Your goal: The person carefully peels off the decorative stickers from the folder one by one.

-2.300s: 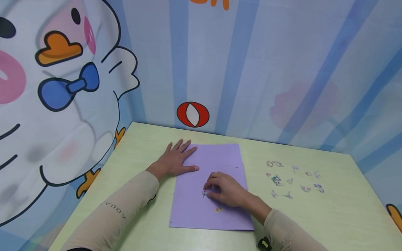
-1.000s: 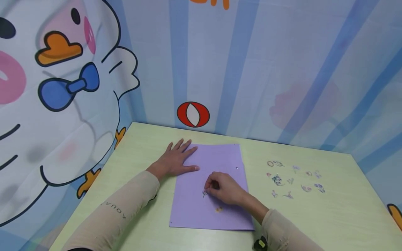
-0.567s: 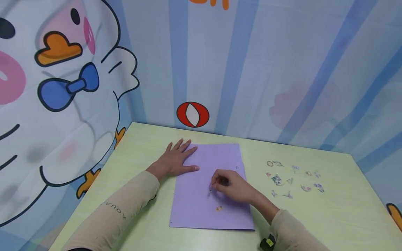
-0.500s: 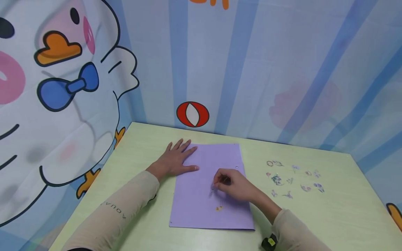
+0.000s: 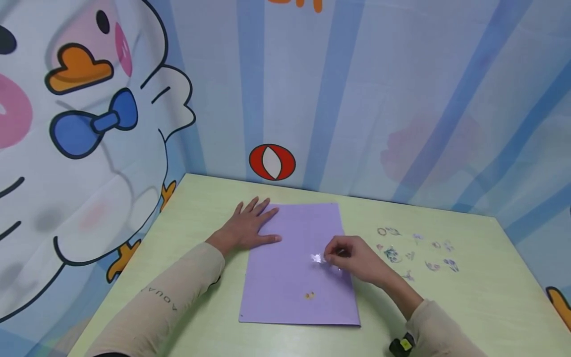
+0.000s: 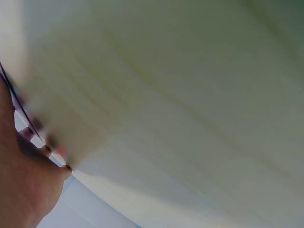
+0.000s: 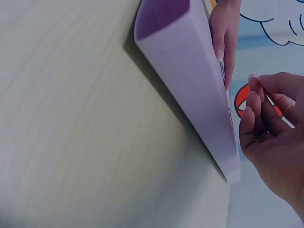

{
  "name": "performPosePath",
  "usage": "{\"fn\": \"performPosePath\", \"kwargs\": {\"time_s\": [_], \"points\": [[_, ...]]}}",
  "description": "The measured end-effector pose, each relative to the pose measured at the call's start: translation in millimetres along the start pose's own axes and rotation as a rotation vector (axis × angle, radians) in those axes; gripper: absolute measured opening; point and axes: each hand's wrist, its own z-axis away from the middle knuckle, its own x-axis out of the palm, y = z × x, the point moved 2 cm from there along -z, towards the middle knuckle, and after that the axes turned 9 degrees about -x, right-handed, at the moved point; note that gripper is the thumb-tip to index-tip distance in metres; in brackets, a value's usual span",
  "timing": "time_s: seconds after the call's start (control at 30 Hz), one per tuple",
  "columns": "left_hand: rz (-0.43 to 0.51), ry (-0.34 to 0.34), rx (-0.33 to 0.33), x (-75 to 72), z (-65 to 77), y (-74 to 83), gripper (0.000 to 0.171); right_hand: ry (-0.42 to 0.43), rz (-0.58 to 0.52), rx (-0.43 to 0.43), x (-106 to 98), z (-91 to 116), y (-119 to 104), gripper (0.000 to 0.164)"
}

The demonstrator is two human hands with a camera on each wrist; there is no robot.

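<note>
A purple booklet or folder (image 5: pixel 276 292) lies on the table; its rounded, thick edge shows in the right wrist view. My left hand (image 5: pixel 244 230) rests flat across its upper left edge with fingers spread. Over the right half of the booklet, my right hand (image 5: pixel 357 258) pinches a small shiny clear sticker (image 5: pixel 316 258) between thumb and forefinger. The glare hides the sticker's print. Below it, a small yellow-orange sticker (image 5: pixel 310 295) lies on the purple surface. In the left wrist view only part of the left hand (image 6: pixel 28 185) shows.
Several small flower stickers (image 5: pixel 391 255) lie spread on the pale table (image 5: pixel 473 307) to the right of the booklet. A cartoon-printed cloth (image 5: pixel 285 89) stands behind and to the left of the table. A dark band (image 5: pixel 401 344) sits at the right wrist.
My right hand has lifted the green-stemmed sticker off the purple surface and moved right and slightly up with it. The left hand stays in place.
</note>
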Motion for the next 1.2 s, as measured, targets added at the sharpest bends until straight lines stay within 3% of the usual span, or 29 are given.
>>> {"fn": "performPosePath", "kwargs": {"time_s": [0.47, 0.9, 1.2], "points": [[0.007, 0.014, 0.022, -1.2, -0.5, 0.7, 0.094, 0.094, 0.148, 0.022, -39.5, 21.8, 4.1, 0.011], [0.002, 0.007, 0.013, 2.0, -1.1, -1.2, 0.095, 0.129, 0.256, 0.006, -56.0, 35.0, 14.0, 0.015], [0.004, 0.016, 0.012, 0.3, 0.2, -0.4, 0.095, 0.138, 0.321, 0.021, -77.9, 46.8, 18.9, 0.014]]}}
